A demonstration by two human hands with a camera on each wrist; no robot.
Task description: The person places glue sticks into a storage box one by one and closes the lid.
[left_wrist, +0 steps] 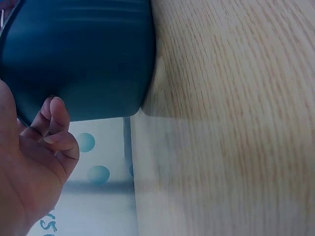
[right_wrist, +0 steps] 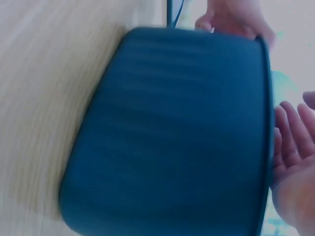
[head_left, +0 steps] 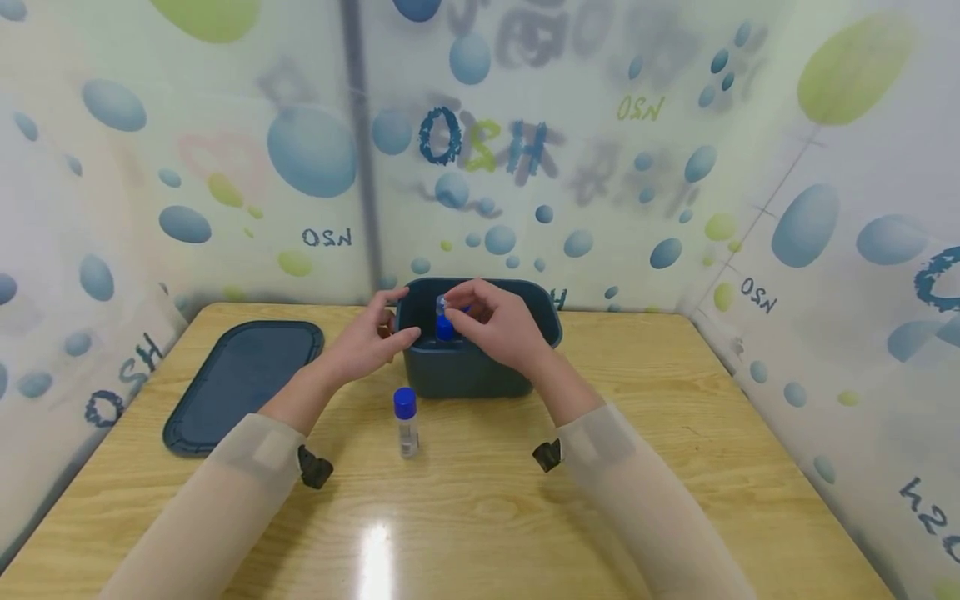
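Observation:
A dark bin (head_left: 468, 375) stands near the back of the table. Over its inside, my right hand (head_left: 504, 321) pinches a small clear bottle with a blue cap (head_left: 445, 327), the clear end up and the cap down. My left hand (head_left: 366, 337) is at the bin's left end, thumb near the front corner and loosely bent fingers by the side wall; the left wrist view shows those fingers (left_wrist: 59, 115) right against the wall. Another blue-capped clear bottle (head_left: 406, 423) stands upright on the table in front of the bin.
To the left, a dark lid (head_left: 251, 375) lies flat on the wooden table (head_left: 465, 508). Patterned fabric walls (head_left: 637, 208) rise behind the table and on both sides. The bin stands close to the back wall.

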